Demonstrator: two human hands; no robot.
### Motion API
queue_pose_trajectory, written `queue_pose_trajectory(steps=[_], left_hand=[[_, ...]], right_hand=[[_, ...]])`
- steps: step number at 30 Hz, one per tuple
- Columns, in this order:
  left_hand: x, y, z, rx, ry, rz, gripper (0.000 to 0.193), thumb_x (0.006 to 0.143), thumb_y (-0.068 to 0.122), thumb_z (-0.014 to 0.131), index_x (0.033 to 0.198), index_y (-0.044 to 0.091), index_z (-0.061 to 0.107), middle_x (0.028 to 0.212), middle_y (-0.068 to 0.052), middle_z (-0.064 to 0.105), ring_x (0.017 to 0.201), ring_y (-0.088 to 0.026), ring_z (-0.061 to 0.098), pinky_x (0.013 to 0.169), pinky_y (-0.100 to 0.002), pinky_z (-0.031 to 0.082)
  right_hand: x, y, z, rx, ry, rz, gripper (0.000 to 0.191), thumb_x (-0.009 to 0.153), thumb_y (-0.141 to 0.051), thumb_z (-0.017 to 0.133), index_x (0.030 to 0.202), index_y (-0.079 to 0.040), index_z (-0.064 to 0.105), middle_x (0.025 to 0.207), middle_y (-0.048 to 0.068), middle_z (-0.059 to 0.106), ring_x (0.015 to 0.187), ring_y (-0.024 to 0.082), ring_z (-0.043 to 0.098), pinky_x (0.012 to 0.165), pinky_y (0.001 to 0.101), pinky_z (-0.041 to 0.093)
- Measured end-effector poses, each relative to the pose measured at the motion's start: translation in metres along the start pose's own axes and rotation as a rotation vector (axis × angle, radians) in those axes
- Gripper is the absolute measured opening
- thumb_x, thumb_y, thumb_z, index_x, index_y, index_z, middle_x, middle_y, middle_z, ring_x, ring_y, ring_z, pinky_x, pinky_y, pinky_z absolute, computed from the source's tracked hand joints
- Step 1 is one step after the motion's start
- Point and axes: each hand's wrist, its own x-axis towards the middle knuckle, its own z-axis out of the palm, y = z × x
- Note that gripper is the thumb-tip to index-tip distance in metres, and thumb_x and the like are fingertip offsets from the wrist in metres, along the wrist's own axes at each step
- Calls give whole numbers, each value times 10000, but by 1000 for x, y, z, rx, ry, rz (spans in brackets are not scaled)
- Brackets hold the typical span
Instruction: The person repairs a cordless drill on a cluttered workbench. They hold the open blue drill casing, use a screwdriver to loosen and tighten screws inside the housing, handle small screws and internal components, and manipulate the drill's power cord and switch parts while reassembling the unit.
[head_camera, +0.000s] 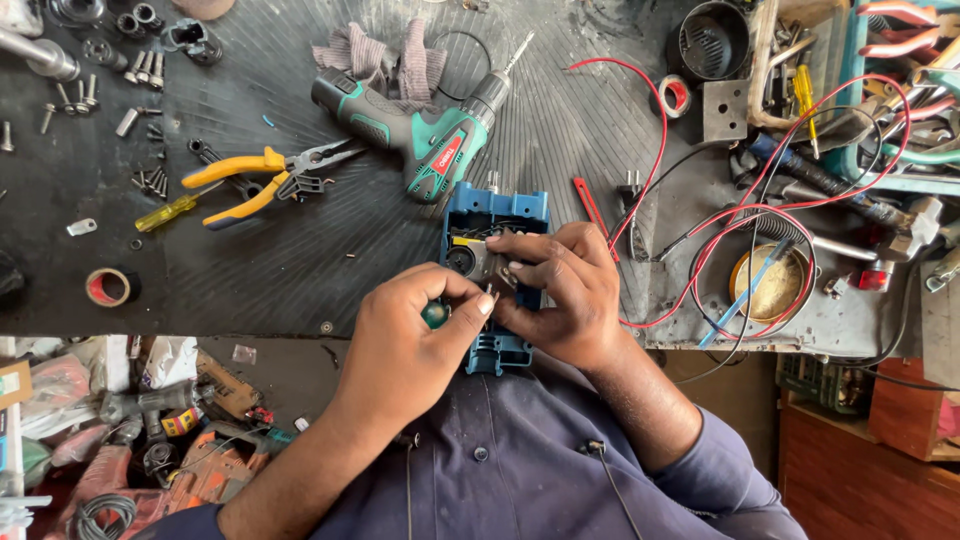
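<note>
Far left of the bench: red tape roll (109, 287) lying flat, loose screws (150, 180) scattered above it. Next over, yellow-handled pliers (262, 178) lying jaws open, small yellow screwdriver (168, 212) just beside them. Green cordless drill (420, 135) resting on its side, partly on a grey rag (380, 60).

Centre: blue power-tool housing (497, 212) sitting at the bench's near edge, half open, internals showing. Left hand (410, 345) is closing tight around a green-handled screwdriver (435, 315), fingers fully wrapped on the knob, tip going into the housing. Right hand (560, 295) is clamping over the housing from the right, fingers curled down on the inner parts; looks like it's pinching a small metal piece, but fingers are covering it, so can't tell for sure.

Handling call: housing is rigid plastic shell, probably moderately heavy with the motor parts inside, not slippery. Best taken by the outer blue walls, not the exposed insides, which look delicate.

Right: red wires (700, 230) looping across the bench, round brass-coloured tin (770, 285) under them, 1 more tape roll (676, 96) above, tool clutter at far right.
</note>
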Motion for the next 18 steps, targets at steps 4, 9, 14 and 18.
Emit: queue_pose_trajectory(steps=[4, 9, 14, 18], left_hand=[[5, -14, 1, -223, -88, -183, 174, 876, 165, 740, 871, -8, 749, 761, -32, 753, 706, -62, 664, 633, -248, 531], [6, -23, 2, -278, -101, -249, 164, 872, 154, 739, 855, -9, 756, 754, -19, 748, 686, -34, 647, 607, -218, 508], [6, -20, 4, -320, -98, -292, 171, 872, 155, 741, 853, -13, 761, 754, -24, 742, 671, -40, 622, 590, -233, 493], [7, -20, -3, -124, -145, -119, 197, 873, 198, 747, 814, 10, 745, 705, 27, 732, 663, -22, 631, 587, -231, 499]], right_hand=[[0, -2, 0, -4, -14, 24, 404, 705, -43, 882, 928, -90, 548, 1205, 29, 738, 888, 236, 577, 812, 360, 477], [-1, -6, -1, -5, -37, 61, 407, 697, -49, 891, 939, -84, 565, 1207, 17, 743, 893, 226, 577, 836, 358, 472], [1, -6, -1, 18, -32, 61, 407, 687, -39, 886, 948, -85, 577, 1214, 22, 744, 926, 224, 594, 881, 363, 475], [0, -2, -2, 51, -20, 23, 406, 686, -34, 883, 936, -102, 571, 1194, 11, 737, 989, 229, 632, 946, 400, 439]])
